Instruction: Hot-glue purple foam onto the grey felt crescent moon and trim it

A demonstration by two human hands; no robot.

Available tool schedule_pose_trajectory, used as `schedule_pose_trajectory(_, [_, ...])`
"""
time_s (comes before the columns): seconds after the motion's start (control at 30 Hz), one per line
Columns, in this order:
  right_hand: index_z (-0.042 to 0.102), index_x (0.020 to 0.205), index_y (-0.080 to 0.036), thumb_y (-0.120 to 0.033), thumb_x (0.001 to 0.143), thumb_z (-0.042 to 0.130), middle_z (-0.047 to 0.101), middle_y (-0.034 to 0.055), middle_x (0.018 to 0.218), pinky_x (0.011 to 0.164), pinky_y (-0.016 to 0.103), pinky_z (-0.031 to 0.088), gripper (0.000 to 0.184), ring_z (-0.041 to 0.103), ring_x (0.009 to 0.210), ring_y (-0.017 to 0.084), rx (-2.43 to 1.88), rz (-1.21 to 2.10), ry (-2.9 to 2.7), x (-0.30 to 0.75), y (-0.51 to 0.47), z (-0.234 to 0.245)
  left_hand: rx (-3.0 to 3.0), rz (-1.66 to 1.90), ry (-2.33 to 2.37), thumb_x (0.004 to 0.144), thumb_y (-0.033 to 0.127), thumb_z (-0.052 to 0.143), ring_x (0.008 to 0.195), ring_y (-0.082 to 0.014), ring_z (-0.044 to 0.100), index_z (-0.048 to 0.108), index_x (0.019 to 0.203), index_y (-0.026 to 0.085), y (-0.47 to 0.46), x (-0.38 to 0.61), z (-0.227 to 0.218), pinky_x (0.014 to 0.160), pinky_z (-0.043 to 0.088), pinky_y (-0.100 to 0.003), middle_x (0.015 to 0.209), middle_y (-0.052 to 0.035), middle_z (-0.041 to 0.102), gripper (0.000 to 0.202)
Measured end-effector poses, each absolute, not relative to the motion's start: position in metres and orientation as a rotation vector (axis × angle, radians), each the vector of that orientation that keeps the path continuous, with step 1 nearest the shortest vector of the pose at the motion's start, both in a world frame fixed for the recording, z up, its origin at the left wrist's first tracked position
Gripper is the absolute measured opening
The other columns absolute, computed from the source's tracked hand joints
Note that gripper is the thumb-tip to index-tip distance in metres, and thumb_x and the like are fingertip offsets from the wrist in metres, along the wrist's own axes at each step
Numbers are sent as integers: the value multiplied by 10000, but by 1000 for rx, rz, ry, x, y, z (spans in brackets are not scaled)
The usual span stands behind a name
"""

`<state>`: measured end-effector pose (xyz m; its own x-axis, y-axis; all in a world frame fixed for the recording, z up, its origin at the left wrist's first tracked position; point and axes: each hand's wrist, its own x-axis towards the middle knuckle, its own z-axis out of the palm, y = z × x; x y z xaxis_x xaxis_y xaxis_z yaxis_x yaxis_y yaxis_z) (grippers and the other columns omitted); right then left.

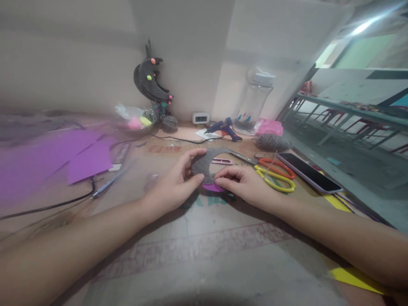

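Observation:
Between my two hands is a crescent shape (201, 164) wrapped in grey yarn, with a bare purple piece (213, 187) at its lower end. My left hand (178, 176) holds the crescent's left side, thumb in front and fingers behind. At the lower right end, my right hand (237, 180) pinches thumb and forefinger together by the yarn. A thin strand rises near the right hand toward the grey yarn ball (273, 143). Just past my right hand lie scissors (276, 173) with orange and yellow handles. Behind the crescent is a pink cutter (222, 161).
Purple sheets (89, 159) and a pen (106, 185) lie at left. A phone (309, 172) rests near the right table edge. Farther back are a blue glue gun (225, 128), a small clock (201, 118), a clear bottle (253, 104) and a dark crescent with pins (149, 83).

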<state>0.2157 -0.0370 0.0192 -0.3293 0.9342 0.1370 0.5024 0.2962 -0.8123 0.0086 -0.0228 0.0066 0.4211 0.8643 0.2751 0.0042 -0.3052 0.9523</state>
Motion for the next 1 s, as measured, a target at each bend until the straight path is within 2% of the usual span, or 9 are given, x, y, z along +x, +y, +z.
schedule_pose_trajectory(0.3, [728, 838, -173, -381, 815, 669, 626, -9, 673, 549, 238, 405, 218, 522, 594, 110, -1268, 942, -1965, 215, -38, 20, 1830, 1039, 837, 907, 227, 554, 1002, -197, 589, 435, 1382, 245, -22, 4, 0, 821, 494, -323, 1194, -84, 604, 490])
schedule_pose_trajectory(0.47, [683, 798, -164, -384, 809, 668, 580, -23, 641, 502, 224, 360, 222, 476, 547, 90, -1330, 1019, -1911, 212, -39, 22, 1932, 976, 885, 949, 354, 530, 839, -182, 574, 439, 1409, 276, -26, -1, 3, 738, 472, -311, 992, -35, 609, 476])
schedule_pose_trajectory(0.6, [617, 744, -170, -403, 802, 657, 505, -54, 574, 442, 217, 320, 243, 425, 459, 70, -1337, 1156, -1757, 213, -38, 23, 1852, 996, 875, 992, 416, 438, 859, -185, 598, 439, 1407, 274, -27, -1, 6, 790, 481, -331, 924, -22, 616, 439])
schedule_pose_trajectory(0.77, [600, 753, -174, -445, 811, 652, 475, -63, 540, 419, 219, 296, 282, 421, 434, 78, -1348, 1170, -1720, 214, -38, 21, 1826, 932, 874, 943, 403, 541, 853, -192, 635, 502, 1331, 249, -25, 1, 3, 741, 496, -333, 972, -41, 643, 419])
schedule_pose_trajectory(0.87, [612, 761, -174, -399, 844, 629, 503, -51, 585, 467, 223, 335, 240, 438, 477, 79, -1303, 1056, -1809, 215, -39, 19, 1904, 909, 921, 934, 342, 555, 853, -184, 630, 515, 1315, 248, -25, 1, 4, 753, 488, -331, 954, -32, 644, 395])
schedule_pose_trajectory(1.0, [637, 816, -187, -350, 887, 610, 552, -36, 638, 537, 227, 357, 180, 465, 549, 91, -1191, 527, -2092, 218, -41, 15, 1891, 953, 884, 917, 273, 557, 873, -172, 613, 433, 1386, 242, -24, 2, 7, 770, 491, -315, 942, -17, 629, 486])
